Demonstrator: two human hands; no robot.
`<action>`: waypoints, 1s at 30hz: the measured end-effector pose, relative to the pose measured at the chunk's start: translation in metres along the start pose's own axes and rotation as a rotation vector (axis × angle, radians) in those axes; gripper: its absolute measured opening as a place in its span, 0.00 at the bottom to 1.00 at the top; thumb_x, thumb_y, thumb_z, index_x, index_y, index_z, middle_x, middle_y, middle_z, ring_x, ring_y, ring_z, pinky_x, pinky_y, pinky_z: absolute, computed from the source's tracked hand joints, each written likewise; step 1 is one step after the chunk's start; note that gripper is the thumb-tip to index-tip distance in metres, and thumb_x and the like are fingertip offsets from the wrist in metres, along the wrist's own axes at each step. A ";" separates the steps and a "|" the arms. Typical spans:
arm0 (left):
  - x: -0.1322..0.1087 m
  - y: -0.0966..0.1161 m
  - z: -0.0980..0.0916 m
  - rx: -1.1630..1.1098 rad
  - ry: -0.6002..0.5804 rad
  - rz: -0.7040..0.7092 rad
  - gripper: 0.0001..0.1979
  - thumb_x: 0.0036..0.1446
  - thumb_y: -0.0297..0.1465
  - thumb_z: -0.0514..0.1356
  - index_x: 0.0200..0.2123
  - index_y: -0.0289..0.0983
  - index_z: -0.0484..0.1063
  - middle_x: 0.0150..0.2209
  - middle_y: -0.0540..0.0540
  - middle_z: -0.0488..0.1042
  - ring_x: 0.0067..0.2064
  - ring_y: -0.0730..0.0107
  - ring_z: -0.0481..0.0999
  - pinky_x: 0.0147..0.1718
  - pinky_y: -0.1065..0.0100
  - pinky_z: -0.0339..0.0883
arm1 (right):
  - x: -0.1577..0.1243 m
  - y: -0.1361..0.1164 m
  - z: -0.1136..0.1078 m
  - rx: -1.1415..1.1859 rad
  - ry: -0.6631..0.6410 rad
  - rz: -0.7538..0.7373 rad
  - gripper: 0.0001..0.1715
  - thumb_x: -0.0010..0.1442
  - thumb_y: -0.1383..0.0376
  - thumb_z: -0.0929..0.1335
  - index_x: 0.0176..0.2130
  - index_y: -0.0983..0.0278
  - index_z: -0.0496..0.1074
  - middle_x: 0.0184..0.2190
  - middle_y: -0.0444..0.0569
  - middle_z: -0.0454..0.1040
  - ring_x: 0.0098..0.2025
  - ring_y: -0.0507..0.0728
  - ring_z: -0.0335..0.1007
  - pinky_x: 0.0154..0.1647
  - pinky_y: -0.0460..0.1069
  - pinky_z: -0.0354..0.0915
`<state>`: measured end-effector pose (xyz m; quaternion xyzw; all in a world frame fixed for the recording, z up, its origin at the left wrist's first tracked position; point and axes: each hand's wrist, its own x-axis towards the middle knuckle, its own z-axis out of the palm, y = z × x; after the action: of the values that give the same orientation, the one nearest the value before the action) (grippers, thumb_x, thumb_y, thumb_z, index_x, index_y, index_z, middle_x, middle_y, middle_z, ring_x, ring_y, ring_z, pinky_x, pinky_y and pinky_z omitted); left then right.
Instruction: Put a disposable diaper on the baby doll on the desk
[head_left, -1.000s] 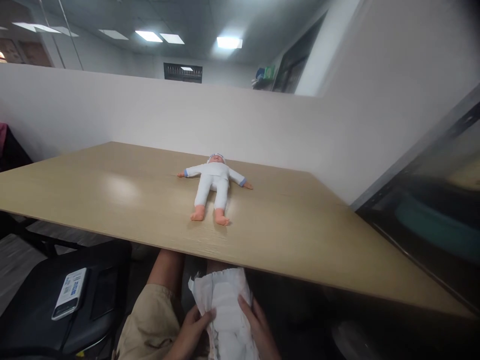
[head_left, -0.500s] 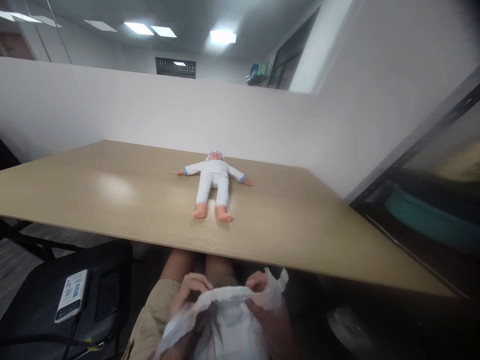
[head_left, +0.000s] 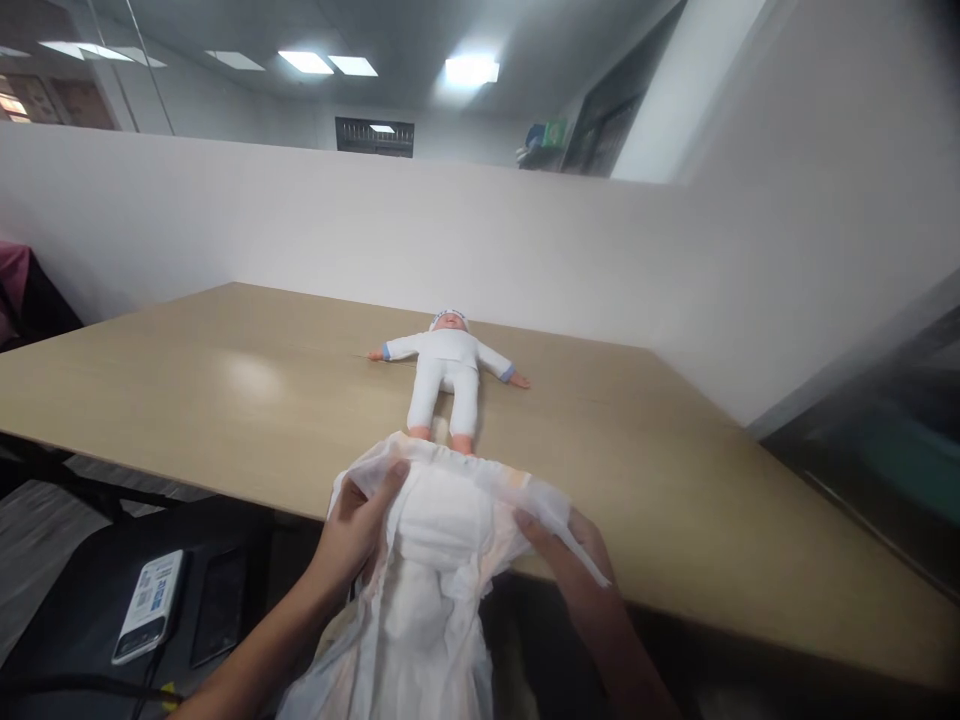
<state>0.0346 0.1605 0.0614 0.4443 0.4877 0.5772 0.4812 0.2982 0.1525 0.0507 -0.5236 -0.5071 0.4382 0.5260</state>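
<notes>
Gripping the diaper (head_left: 439, 530) at bottom centre of frame, both hands closed on its top edge. Pinching the left corner with the left hand (head_left: 352, 525), thumb on top. Pinching the right wing with the right hand (head_left: 574, 545), fingers partly hidden under the fabric. Draping the waistband over the near edge of the table (head_left: 225, 400) and letting the lower half hang crumpled below the edge.

Judging the spread:
- Pulling both corners apart evenly, so as to get the padded centre flat instead of bunched.
- Reading the right wing as twisted, so flattening that side first.
- Pinching only at the outer corners, not on the pad.
- Holding the waistband level and square to the table edge.

Noting a small white device (head_left: 148, 605) at lower left, face up on a black chair seat (head_left: 67, 620), well apart from both hands and not interfering.

Noting a doll (head_left: 450, 375) at frame centre, lying on its back in a white suit with arms out and feet toward the camera. Seeing its feet right at the diaper's top edge, touching or not impossible to tell. Minding clearance there and avoiding nudging the feet while spreading.

Seeing a white partition (head_left: 300, 230) running behind the table, a dark glass panel (head_left: 885, 450) at right, and ceiling lights (head_left: 471, 70) glaring at top.
</notes>
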 end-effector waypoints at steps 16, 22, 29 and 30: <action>0.070 -0.054 -0.015 0.226 0.072 -0.210 0.30 0.65 0.61 0.64 0.33 0.38 0.74 0.31 0.49 0.74 0.35 0.65 0.70 0.34 0.71 0.65 | 0.040 0.034 0.029 -0.410 0.482 -0.267 0.37 0.68 0.50 0.74 0.68 0.60 0.68 0.65 0.61 0.74 0.62 0.70 0.72 0.61 0.63 0.72; 0.070 -0.051 -0.017 0.230 0.101 -0.221 0.33 0.66 0.64 0.59 0.28 0.40 0.69 0.26 0.50 0.69 0.32 0.64 0.66 0.31 0.68 0.62 | 0.030 0.020 0.101 -0.754 -0.011 -0.601 0.43 0.72 0.56 0.71 0.79 0.53 0.58 0.75 0.53 0.67 0.75 0.74 0.63 0.71 0.70 0.67; 0.084 -0.039 -0.066 0.337 0.060 -0.115 0.34 0.68 0.63 0.57 0.39 0.38 0.83 0.42 0.43 0.85 0.49 0.51 0.80 0.51 0.63 0.72 | 0.023 0.054 0.115 -0.939 -0.206 -0.549 0.46 0.75 0.56 0.67 0.83 0.53 0.48 0.81 0.49 0.53 0.79 0.76 0.58 0.72 0.73 0.68; 0.087 -0.036 -0.077 0.350 0.039 -0.092 0.34 0.69 0.62 0.57 0.43 0.38 0.84 0.45 0.42 0.85 0.51 0.49 0.80 0.53 0.62 0.72 | 0.016 0.060 0.113 -0.959 -0.204 -0.540 0.47 0.74 0.56 0.67 0.83 0.51 0.49 0.81 0.48 0.53 0.79 0.76 0.56 0.72 0.73 0.68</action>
<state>-0.0486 0.2380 0.0194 0.4873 0.6096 0.4694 0.4130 0.1918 0.1849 -0.0148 -0.5107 -0.8140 0.0569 0.2708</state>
